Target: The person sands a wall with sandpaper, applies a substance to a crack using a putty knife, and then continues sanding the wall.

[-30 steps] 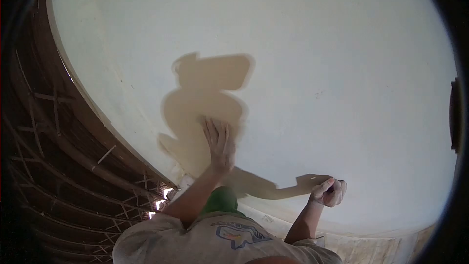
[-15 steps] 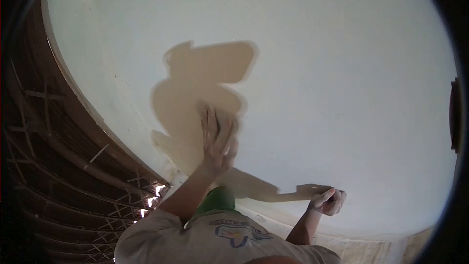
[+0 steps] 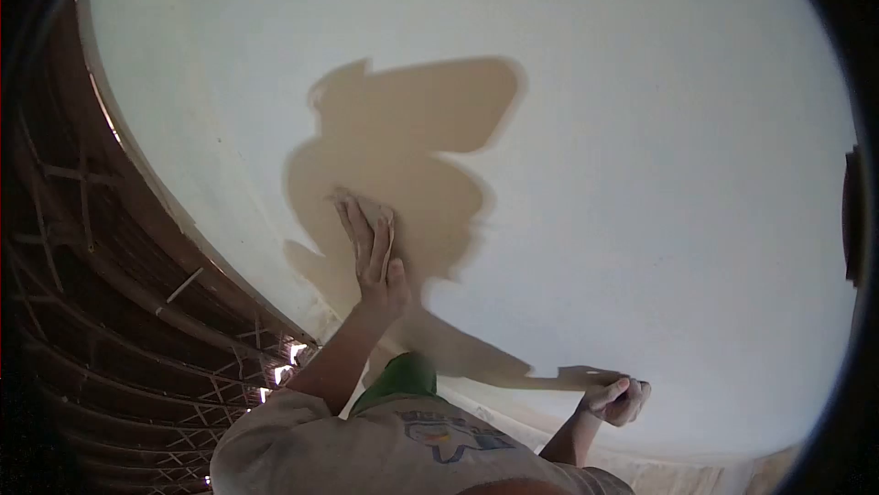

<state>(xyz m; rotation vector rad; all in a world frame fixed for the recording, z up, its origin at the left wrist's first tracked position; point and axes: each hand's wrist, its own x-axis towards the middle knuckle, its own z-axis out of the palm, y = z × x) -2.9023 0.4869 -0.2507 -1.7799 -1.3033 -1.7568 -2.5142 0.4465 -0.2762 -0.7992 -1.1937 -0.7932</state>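
Observation:
My left hand (image 3: 374, 252) lies against the pale wall surface (image 3: 641, 147), its fingers stretched out over a small folded sheet that looks like sandpaper (image 3: 378, 214). White dust coats the fingers. My right hand (image 3: 620, 401) is closed in a fist near the lower right of the wall. A dark gap shows between its curled fingers, and whatever they may hold is hidden. Both hands are apart from each other.
A brown shadow (image 3: 430, 106) of my head and arms falls on the wall. Dark roofing with metal trusses (image 3: 82, 174) runs down the left side. A dark object (image 3: 853, 216) stands at the right edge. My shirt (image 3: 385, 449) and a green cloth (image 3: 403, 380) fill the bottom.
My left hand has slid to the left across the wall with the sheet, which now shows more clearly. My right hand stays closed and has shifted slightly down.

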